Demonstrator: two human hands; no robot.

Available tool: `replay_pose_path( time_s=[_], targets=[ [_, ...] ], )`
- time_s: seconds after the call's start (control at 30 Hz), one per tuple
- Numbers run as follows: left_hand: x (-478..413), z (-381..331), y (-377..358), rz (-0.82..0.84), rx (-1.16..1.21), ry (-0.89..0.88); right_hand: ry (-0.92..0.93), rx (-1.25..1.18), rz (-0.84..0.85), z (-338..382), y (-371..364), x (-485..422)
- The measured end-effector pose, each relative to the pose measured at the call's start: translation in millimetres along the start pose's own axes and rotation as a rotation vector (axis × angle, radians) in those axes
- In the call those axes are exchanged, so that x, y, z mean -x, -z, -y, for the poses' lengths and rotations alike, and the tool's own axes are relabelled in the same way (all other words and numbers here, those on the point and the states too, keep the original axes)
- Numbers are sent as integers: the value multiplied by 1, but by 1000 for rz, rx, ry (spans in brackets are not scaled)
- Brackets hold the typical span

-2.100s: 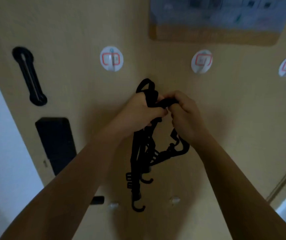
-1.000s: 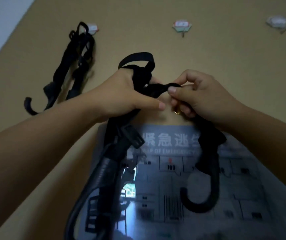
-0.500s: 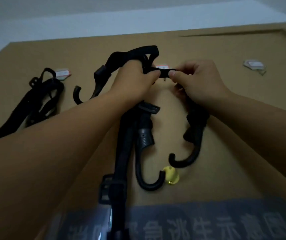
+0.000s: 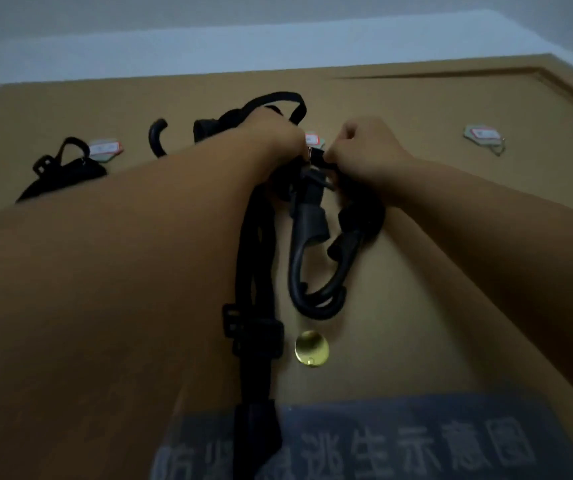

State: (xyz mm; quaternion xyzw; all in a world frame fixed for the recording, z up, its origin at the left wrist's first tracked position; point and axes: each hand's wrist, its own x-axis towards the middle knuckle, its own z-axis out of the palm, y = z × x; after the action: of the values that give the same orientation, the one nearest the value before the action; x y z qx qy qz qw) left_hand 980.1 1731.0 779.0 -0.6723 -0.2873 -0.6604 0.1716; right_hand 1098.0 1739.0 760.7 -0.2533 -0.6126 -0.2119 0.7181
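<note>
Against the door, your bundle of black straps hangs just below the middle sticky hook. Your left hand grips the bundle left of that hook, and your right hand pinches its loop on the right. You look to be mid-hanging, so the next move is probably to slip the loop over the hook.

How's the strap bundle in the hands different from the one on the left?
The held bundle is gripped by the left hand and right hand; the left bundle hangs untouched at its sticker hook. The held bundle's big curved hooks show; the left bundle is mostly hidden behind the arm. Both are black.
</note>
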Motion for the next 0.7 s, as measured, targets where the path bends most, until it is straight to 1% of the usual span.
replay_pose_path(
  time_s=[0.07, 0.13, 0.2, 0.27, 0.37, 0.47, 0.7],
  targets=[
    [4, 0, -2, -26, -48, -8, -46, -63, 36, 3, 1, 7],
    [12, 1, -4, -50, -83, -31, -22, 23, 26, 3, -1, 15],
    [19, 3, -3, -64, -89, -45, 43, 116, 3, 4, -2, 26],
    [33, 7, 1, -63, -11, -21, 76, 147, 12, 7, -1, 38],
    [55, 15, 8, -93, 134, -8, 46, 222, -4, 10, 5, 53],
    [79, 25, 11, -72, 219, 44, 34, 263, 15, 13, 13, 70],
    [148, 32, 3, 31, 372, 195, 3, 127, 13, 8, 27, 135]
  ],
)
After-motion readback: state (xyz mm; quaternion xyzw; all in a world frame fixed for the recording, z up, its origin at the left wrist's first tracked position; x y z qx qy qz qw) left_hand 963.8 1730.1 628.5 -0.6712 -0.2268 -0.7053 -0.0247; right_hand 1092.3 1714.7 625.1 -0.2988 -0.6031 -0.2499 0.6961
